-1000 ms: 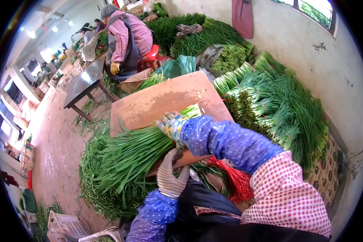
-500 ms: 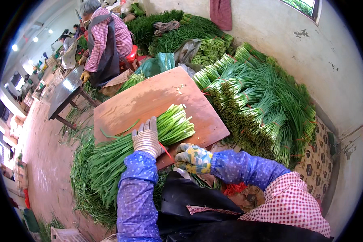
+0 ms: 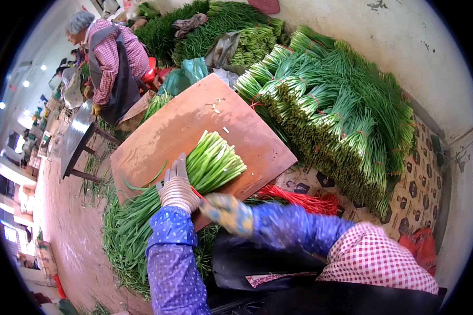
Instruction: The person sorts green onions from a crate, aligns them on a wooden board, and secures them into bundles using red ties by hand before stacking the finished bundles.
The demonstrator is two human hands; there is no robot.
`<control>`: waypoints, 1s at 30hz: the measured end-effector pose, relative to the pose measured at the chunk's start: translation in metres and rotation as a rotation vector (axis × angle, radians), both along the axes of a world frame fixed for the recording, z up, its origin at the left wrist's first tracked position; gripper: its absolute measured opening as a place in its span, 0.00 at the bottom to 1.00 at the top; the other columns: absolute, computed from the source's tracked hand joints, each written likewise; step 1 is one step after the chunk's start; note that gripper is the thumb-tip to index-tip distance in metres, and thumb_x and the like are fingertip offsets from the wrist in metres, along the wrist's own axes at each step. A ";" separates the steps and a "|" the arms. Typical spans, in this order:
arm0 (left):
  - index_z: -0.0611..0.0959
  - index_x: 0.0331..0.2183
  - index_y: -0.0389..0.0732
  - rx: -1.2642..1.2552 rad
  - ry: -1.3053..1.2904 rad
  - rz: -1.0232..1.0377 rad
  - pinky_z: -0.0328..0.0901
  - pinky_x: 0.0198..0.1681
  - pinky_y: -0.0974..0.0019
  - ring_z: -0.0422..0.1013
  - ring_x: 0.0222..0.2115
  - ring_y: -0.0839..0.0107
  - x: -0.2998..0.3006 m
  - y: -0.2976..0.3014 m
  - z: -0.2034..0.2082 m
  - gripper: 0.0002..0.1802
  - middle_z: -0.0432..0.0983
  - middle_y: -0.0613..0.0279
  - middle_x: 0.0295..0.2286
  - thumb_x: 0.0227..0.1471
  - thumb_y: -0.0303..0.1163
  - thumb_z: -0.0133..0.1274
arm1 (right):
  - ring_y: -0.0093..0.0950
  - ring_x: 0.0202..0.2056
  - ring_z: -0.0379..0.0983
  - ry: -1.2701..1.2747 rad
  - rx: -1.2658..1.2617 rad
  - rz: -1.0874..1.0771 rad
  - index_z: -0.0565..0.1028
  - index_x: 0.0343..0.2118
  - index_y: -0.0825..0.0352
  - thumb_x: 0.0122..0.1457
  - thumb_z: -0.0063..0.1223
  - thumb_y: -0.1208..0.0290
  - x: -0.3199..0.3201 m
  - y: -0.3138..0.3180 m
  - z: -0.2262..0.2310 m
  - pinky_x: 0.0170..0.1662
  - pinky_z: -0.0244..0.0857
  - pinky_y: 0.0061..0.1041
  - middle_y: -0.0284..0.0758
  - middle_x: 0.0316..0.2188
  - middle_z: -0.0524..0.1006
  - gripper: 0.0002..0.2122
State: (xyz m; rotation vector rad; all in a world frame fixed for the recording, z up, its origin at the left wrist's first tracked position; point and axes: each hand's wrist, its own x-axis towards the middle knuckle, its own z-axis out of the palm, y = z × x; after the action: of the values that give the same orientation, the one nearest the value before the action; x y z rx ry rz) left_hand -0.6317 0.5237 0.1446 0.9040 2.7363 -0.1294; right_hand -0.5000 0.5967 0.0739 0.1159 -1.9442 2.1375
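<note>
A loose bunch of garlic chives (image 3: 215, 160) lies across a wooden board, its pale cut stems on the board and its green leaves trailing off the left edge. My left hand (image 3: 177, 186), in a grey glove with pale bands round it, is wrapped over the bunch and presses it down. Close beside it is my right hand (image 3: 227, 214), in a yellow and blue patterned glove, closed and blurred by motion. A short length of red tie (image 3: 197, 193) runs from the bunch to its fingers. The far side of the tie is hidden under my left hand.
The tilted board (image 3: 257, 142) carries a few stem scraps. A pile of red ties (image 3: 305, 201) lies right of it. Tied chive bunches (image 3: 347, 115) are heaped against the wall. A co-worker (image 3: 113, 63) bends by a dark table (image 3: 76, 136) at the far left.
My right hand has moved left, up against my left hand, with the red tie now drawn toward the bunch. The view has shifted, showing the pile of red ties more fully.
</note>
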 end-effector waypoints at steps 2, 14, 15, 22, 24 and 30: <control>0.43 0.61 0.52 -0.031 0.067 -0.013 0.41 0.60 0.42 0.48 0.59 0.58 0.017 0.021 -0.004 0.62 0.49 0.56 0.58 0.30 0.48 0.64 | 0.29 0.30 0.69 -0.036 -0.298 -0.030 0.72 0.34 0.67 0.58 0.50 0.70 0.032 -0.010 -0.049 0.35 0.64 0.26 0.35 0.25 0.70 0.06; 0.66 0.49 0.42 0.413 0.573 -0.517 0.48 0.54 0.44 0.64 0.47 0.58 0.070 -0.104 0.030 0.40 0.67 0.56 0.45 0.32 0.41 0.60 | 0.35 0.47 0.67 -0.307 -0.522 0.546 0.69 0.48 0.62 0.54 0.48 0.47 0.103 0.094 -0.019 0.47 0.63 0.40 0.41 0.46 0.70 0.25; 0.67 0.46 0.42 0.324 0.588 -0.566 0.48 0.54 0.42 0.65 0.47 0.57 0.080 -0.111 0.042 0.31 0.67 0.56 0.45 0.37 0.38 0.56 | 0.36 0.49 0.66 -0.377 -0.609 0.499 0.67 0.51 0.62 0.54 0.46 0.43 0.101 0.112 -0.010 0.48 0.62 0.42 0.42 0.47 0.69 0.29; 0.71 0.41 0.58 0.170 0.741 -0.887 0.47 0.55 0.40 0.66 0.46 0.62 0.156 -0.158 0.120 0.21 0.68 0.62 0.44 0.40 0.34 0.51 | 0.30 0.53 0.62 -0.179 -0.341 0.979 0.61 0.57 0.63 0.54 0.47 0.46 0.003 -0.009 0.049 0.53 0.59 0.36 0.39 0.52 0.67 0.32; 0.72 0.41 0.59 0.044 0.793 -0.803 0.48 0.55 0.41 0.66 0.46 0.62 0.175 -0.185 0.135 0.21 0.68 0.64 0.44 0.40 0.33 0.50 | 0.27 0.52 0.62 -0.097 -0.369 1.003 0.59 0.57 0.64 0.49 0.59 0.58 0.017 -0.058 0.075 0.53 0.59 0.30 0.38 0.50 0.68 0.34; 0.65 0.50 0.43 0.433 0.536 0.108 0.55 0.53 0.46 0.64 0.47 0.58 0.239 -0.285 0.117 0.33 0.63 0.51 0.47 0.38 0.27 0.54 | 0.27 0.48 0.67 -0.305 -0.368 0.991 0.57 0.58 0.67 0.42 0.67 0.64 0.032 -0.092 0.088 0.51 0.61 0.27 0.38 0.48 0.70 0.40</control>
State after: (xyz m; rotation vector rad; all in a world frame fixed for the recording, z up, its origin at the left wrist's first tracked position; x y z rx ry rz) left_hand -0.3926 0.2391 0.2618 0.9253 3.3876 0.2978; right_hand -0.4684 0.5043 0.1618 0.8873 -1.7750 3.2540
